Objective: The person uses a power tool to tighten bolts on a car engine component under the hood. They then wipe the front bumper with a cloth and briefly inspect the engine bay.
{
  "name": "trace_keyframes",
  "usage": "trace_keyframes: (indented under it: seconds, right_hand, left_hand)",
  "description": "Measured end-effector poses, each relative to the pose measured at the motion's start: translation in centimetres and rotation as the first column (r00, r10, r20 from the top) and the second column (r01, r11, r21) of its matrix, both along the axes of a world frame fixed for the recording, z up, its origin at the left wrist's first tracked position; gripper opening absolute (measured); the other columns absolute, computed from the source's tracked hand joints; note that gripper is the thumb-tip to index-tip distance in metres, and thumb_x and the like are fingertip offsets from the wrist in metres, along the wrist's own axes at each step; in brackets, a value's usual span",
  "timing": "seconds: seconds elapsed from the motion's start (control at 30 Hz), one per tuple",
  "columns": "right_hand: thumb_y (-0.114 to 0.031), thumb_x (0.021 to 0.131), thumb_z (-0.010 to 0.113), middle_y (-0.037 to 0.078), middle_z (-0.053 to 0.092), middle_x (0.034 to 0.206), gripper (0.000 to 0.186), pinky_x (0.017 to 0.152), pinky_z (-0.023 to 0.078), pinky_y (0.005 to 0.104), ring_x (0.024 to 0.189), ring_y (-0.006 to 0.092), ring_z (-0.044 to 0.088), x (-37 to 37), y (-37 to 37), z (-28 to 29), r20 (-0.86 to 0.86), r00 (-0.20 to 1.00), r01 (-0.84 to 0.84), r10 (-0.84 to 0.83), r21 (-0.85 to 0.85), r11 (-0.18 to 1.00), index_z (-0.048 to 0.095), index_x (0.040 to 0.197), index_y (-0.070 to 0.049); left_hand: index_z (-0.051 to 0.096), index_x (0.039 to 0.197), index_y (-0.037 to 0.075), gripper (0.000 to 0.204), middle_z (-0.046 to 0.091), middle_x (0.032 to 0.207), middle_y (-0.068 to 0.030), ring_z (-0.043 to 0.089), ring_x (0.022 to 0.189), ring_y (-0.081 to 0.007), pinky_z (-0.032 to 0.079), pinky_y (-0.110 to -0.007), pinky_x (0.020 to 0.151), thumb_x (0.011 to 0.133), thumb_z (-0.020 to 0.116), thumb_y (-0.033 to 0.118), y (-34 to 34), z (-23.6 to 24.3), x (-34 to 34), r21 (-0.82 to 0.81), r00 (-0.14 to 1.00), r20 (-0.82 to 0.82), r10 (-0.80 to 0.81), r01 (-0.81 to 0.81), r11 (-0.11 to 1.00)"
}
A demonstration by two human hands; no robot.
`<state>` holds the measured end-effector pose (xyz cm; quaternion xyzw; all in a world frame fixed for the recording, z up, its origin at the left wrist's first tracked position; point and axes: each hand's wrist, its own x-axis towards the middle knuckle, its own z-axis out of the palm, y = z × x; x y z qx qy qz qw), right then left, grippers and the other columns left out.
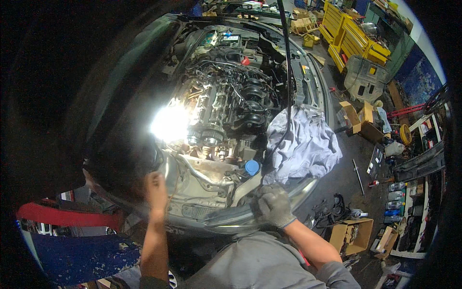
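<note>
My left hand (156, 190), bare and smeared by motion, is over the front left corner of the engine bay, close to the bodywork. Its fingers look bent, but the blur hides whether they hold anything. On my right hand (275, 206) is a grey work glove. That hand is curled at the edge of the car's fender, just below a crumpled pale cloth (303, 144); anything inside its fingers is hidden. Between the hands is the open engine bay, with a blue round cap (252, 167), two toothed cam gears (211, 137) and the uncovered engine top (216, 103).
A glaring work light (169, 124) shines beside the engine. The dark hood prop (288, 62) rises past the cloth. On the right floor are cardboard boxes (355, 236), a metal bar (358, 177) and a shelf with bottles (395, 202). Yellow tool cabinets (353, 41) stand farther back.
</note>
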<state>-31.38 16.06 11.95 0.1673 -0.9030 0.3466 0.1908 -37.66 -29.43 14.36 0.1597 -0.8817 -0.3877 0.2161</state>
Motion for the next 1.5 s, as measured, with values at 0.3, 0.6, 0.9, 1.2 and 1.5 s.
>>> trace_keyframes:
  seconds: [0.3,0.6,0.9,1.2,1.5]
  right_hand:
    - [-0.017,0.087,0.079,0.016,0.070,0.090,0.011,0.081,0.051,0.0524,0.086,0.0403,0.065,-2.4,4.4,-3.2,0.101,0.989,0.101,-0.107,0.063,0.993,0.073,0.091,-0.008]
    - [-0.018,0.083,0.082,0.014,0.065,0.086,0.017,0.072,0.049,0.0523,0.079,0.0387,0.063,-2.8,4.9,-3.8,0.128,0.988,0.077,-0.084,0.061,0.995,0.069,0.088,-0.009]
    - [-0.017,0.083,0.081,0.014,0.064,0.086,0.017,0.070,0.047,0.0516,0.076,0.0381,0.062,-3.0,5.0,-3.4,0.166,0.984,0.064,-0.072,0.051,0.997,0.067,0.087,-0.009]
    - [-0.017,0.084,0.080,0.015,0.063,0.085,0.016,0.067,0.045,0.0532,0.073,0.0397,0.060,-3.0,5.1,-3.6,0.164,0.986,0.025,-0.040,0.090,0.996,0.067,0.089,-0.009]
    - [-0.013,0.084,0.079,0.015,0.065,0.087,0.013,0.072,0.046,0.0514,0.078,0.0394,0.061,-3.3,5.0,-3.3,0.170,0.985,0.026,-0.040,0.085,0.996,0.068,0.090,-0.010]
  left_hand:
    - [0.074,0.116,0.005,0.023,0.073,0.092,-0.0058,0.064,0.073,-0.0133,0.054,-0.030,0.066,0.106,0.073,0.026,11.6,-11.5,-12.4,0.905,0.930,0.286,-0.231,-0.184,0.384]
    - [0.070,0.123,0.009,0.033,0.074,0.103,-0.0023,0.067,0.086,-0.0165,0.058,-0.032,0.079,0.111,0.067,0.040,9.6,-25.0,-18.4,0.906,0.893,0.422,-0.153,-0.410,0.107]
    - [0.065,0.125,0.003,0.020,0.073,0.117,-0.0110,0.070,0.099,-0.0210,0.064,-0.032,0.080,0.110,0.064,0.016,11.2,-26.2,-19.9,0.904,0.909,0.416,-0.022,-0.416,-0.098]
    - [0.068,0.115,0.009,0.022,0.074,0.107,-0.0034,0.072,0.100,-0.0198,0.062,-0.032,0.089,0.095,0.074,0.003,12.2,-27.1,-19.2,0.960,0.956,0.275,0.105,-0.267,-0.086]
    - [0.064,0.110,0.009,0.020,0.068,0.101,-0.0030,0.064,0.087,-0.0188,0.058,-0.034,0.082,0.109,0.064,0.029,13.5,-25.1,-19.6,0.861,0.871,0.487,-0.064,-0.492,-0.128]
